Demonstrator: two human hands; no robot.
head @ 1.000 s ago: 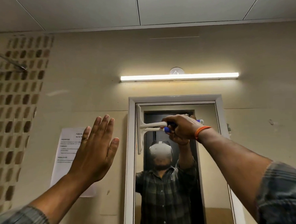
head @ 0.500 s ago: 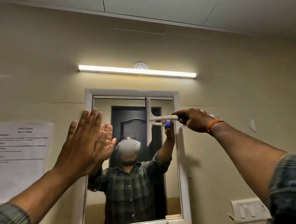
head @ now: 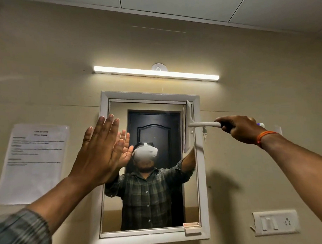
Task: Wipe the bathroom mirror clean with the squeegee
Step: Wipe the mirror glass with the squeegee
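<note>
The white-framed rectangular wall mirror (head: 150, 195) is the landmark; the left hand (head: 101, 151), fingers straight, stays raised at its left edge; the right hand (head: 239, 128) grips the white plastic squeegee (head: 190, 124), now swept across to the mirror's upper right edge; one horizontal pass appears complete.

The mirror (head: 159, 204) has a white frame, set in a beige wall (head: 246, 73). At the mirror's right edge stands the white squeegee (head: 190, 124). The right hand (head: 239, 128) beside it wears an orange wristband (head: 264, 136). Left of the mirror hangs a white paper (head: 34, 162) with dark print. The reflection shows a dark door and a green plaid shirt.
</note>
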